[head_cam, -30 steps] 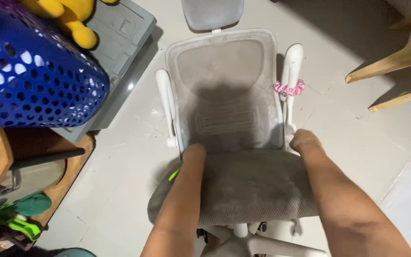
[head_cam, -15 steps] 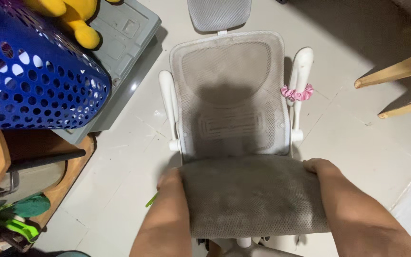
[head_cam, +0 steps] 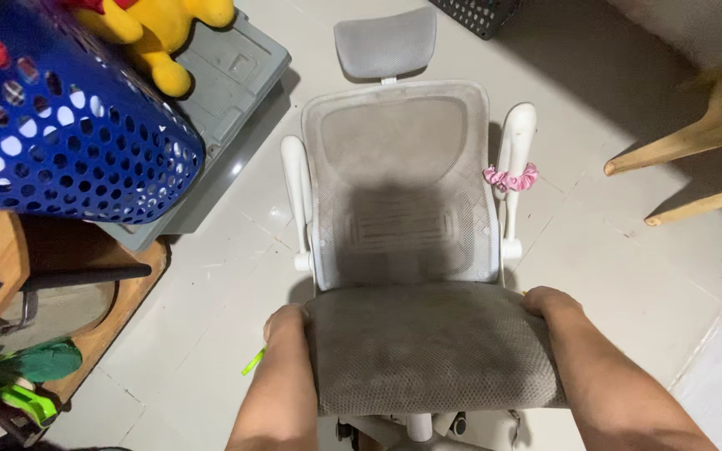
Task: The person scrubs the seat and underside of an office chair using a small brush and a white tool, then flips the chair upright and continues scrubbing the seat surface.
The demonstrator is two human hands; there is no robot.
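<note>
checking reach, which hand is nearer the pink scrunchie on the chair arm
Right. The right hand grips the seat edge just below the pink scrunchie; the left hand grips the opposite seat edge.

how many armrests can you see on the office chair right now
2. The left armrest runs beside the mesh backrest, on the blue basket's side. The right armrest stands on the other side, with a pink scrunchie looped around it. None seems hidden.
</note>
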